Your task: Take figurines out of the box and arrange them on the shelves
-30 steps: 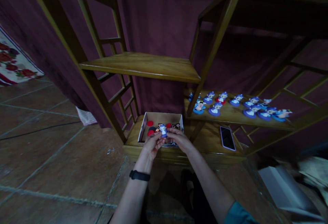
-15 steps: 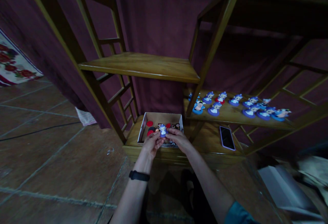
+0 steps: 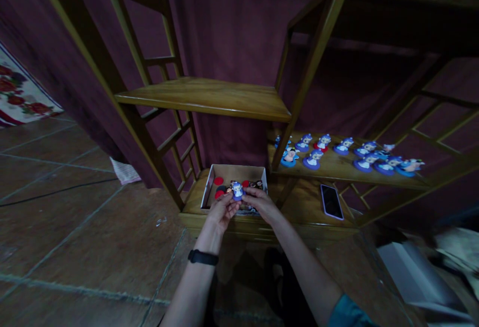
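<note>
Between my two hands is a small figurine [image 3: 237,189] with purple hair, a white body and a round purple base. My left hand [image 3: 222,210] grips the base from the left, its fingers closed. From the right, my right hand [image 3: 261,204] pinches the base's other side. Both hands are over the front edge of an open cardboard box [image 3: 247,171]. Inside the box lie red discs [image 3: 218,180], a dark disc and dark printed pieces; my hands and the figurine hide part of its contents.
Several similar figurines [image 3: 313,159] stand on purple, blue and red bases on the right shelf [image 3: 337,168]. A phone [image 3: 331,201] lies on the lower board. An upright post [image 3: 309,80] and a middle shelf [image 3: 205,95] frame the box. A pale box [image 3: 419,272] sits at the lower right.
The figurine has turned or tilted very slightly between my fingers. Both hands stay in the same place, and everything else is unchanged.
</note>
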The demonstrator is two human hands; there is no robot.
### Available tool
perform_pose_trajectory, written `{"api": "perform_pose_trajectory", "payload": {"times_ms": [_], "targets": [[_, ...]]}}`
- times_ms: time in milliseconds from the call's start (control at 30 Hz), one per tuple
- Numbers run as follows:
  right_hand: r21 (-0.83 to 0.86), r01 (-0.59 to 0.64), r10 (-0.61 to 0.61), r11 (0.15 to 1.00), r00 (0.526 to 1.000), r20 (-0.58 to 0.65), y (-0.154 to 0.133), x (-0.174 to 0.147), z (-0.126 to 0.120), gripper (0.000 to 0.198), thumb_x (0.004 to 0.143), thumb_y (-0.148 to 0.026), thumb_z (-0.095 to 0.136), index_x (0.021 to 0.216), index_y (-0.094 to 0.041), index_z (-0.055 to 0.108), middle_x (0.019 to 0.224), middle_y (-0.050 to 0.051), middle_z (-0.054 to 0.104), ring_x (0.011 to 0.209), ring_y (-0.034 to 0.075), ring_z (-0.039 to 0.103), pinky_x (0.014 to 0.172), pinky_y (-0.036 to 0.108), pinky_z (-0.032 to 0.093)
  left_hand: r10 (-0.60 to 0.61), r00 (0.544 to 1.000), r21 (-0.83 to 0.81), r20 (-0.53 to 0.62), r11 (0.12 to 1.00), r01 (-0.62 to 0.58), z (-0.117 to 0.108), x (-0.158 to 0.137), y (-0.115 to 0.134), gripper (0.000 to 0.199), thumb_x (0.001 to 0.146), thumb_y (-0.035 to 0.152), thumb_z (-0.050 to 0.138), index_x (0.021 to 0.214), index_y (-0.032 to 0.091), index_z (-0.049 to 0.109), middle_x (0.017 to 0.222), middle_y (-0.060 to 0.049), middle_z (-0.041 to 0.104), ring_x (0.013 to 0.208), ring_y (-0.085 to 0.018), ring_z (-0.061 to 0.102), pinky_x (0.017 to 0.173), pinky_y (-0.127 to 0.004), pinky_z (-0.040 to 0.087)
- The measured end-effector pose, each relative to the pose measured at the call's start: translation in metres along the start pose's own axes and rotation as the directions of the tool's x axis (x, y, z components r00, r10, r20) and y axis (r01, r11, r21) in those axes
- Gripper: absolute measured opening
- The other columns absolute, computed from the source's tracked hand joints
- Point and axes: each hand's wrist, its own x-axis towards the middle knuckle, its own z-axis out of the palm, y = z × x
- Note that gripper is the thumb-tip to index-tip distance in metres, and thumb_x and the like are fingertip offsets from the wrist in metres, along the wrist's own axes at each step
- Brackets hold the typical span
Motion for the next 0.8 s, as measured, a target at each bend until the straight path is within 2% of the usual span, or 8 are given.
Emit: {"api": "perform_pose_trajectory", "payload": {"times_ms": [167, 333, 533, 800], "targets": [[-0.001, -0.013, 0.013, 1.0, 1.0, 0.025, 0.001, 0.0, 0.0, 0.043, 0.06, -0.035, 0.073, 0.098, -0.019, 0.065, 0.091, 0.003, 0.068, 0.087, 0.019, 0.061, 0.085, 0.035, 0.044, 0.008, 1.0, 0.013, 0.005, 1.0, -0.008, -0.002, 0.002, -0.001, 0.011, 0.074, 0.017, 0.063, 0.082, 0.011, 0.059, 0.06, -0.005, 0.065, 0.049, -0.01, 0.062, 0.047, -0.017, 0.05], [-0.031, 0.027, -0.025, 0.999, 0.997, 0.074, 0.0, -0.002, 0.002, 0.037, 0.063, -0.038, 0.07, 0.095, -0.02, 0.066, 0.091, 0.003, 0.068, 0.088, 0.019, 0.061, 0.083, 0.033, 0.045, 0.017, 1.0, -0.005, -0.015, 1.0, -0.017, -0.003, 0.004, -0.001, 0.009, 0.072, 0.017, 0.066, 0.077, 0.012, 0.059, 0.058, -0.004, 0.064, 0.047, -0.01, 0.061, 0.045, -0.016, 0.048], [-0.027, 0.037, -0.037, 0.999, 0.999, 0.023, 0.002, -0.004, 0.004, 0.041, 0.063, -0.039, 0.071, 0.099, -0.021, 0.065, 0.092, 0.002, 0.067, 0.084, 0.018, 0.061, 0.08, 0.033, 0.046, -0.004, 1.0, -0.011, -0.004, 1.0, 0.004, 0.0, -0.001, 0.0, 0.011, 0.073, 0.018, 0.065, 0.081, 0.011, 0.06, 0.059, -0.004, 0.064, 0.048, -0.009, 0.061, 0.045, -0.015, 0.048], [-0.062, 0.069, -0.069, 0.996, 0.998, -0.001, 0.008, -0.012, 0.01, 0.044, 0.061, -0.043, 0.07, 0.099, -0.021, 0.065, 0.093, 0.002, 0.067, 0.083, 0.018, 0.061, 0.08, 0.034, 0.047, 0.042, 0.998, -0.022, 0.042, 0.999, -0.041, -0.007, -0.011, -0.006, 0.009, 0.075, 0.018, 0.062, 0.082, 0.013, 0.058, 0.058, -0.003, 0.064, 0.049, -0.01, 0.06, 0.046, -0.016, 0.049]]}}
